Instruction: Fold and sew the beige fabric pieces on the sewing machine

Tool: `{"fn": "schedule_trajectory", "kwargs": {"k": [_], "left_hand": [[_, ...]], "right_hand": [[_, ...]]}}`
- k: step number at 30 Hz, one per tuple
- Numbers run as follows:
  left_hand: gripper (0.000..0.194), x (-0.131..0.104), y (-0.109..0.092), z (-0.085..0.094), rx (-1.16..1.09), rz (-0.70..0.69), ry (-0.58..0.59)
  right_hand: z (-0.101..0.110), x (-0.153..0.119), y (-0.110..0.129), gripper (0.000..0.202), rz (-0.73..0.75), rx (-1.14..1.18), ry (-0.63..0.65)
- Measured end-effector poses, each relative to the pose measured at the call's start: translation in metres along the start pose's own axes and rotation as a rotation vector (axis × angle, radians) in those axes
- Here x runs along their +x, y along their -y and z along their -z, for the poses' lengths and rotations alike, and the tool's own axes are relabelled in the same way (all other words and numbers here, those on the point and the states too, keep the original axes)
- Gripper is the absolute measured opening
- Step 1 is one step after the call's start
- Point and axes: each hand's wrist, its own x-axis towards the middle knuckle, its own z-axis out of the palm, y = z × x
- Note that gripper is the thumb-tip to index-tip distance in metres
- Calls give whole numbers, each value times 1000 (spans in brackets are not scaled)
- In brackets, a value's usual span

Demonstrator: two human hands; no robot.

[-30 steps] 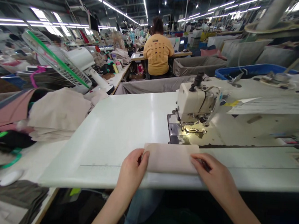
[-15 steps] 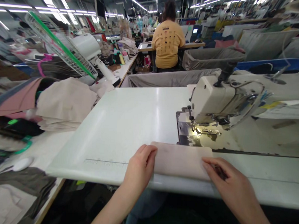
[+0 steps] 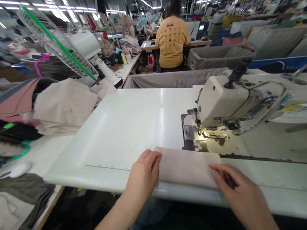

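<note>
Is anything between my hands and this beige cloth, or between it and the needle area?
Nothing visible: left hand and right hand touch the cloth, and only the flat metal plate lies before the needle area.

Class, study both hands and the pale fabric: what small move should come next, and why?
Probably ease the pale fabric away from the body, toward the sewing machine's lit metal plate: left hand and right hand grip opposite ends, and it lies just nearside.

Head-worn view, facing forward and down, close over white tabletop (image 3: pixel 122 123)
</note>
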Motion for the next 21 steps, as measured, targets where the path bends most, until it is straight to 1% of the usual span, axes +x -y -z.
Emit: {"fn": "schedule_trajectory", "kwargs": {"k": [7,14,19,21], "left_hand": [[22,2,-4,2,31,21,11],[22,4,-4,1,54,29,20],[25,7,-6,4,82,7,53],[26,8,-6,5,101,-12,60]], "right_hand": [[4,2,-4,27,12,-40,67],[2,0,-3,25,44,-29,29],[0,2,-4,23,72,5,33],[-1,2,-3,24,69,20,-18]]}}
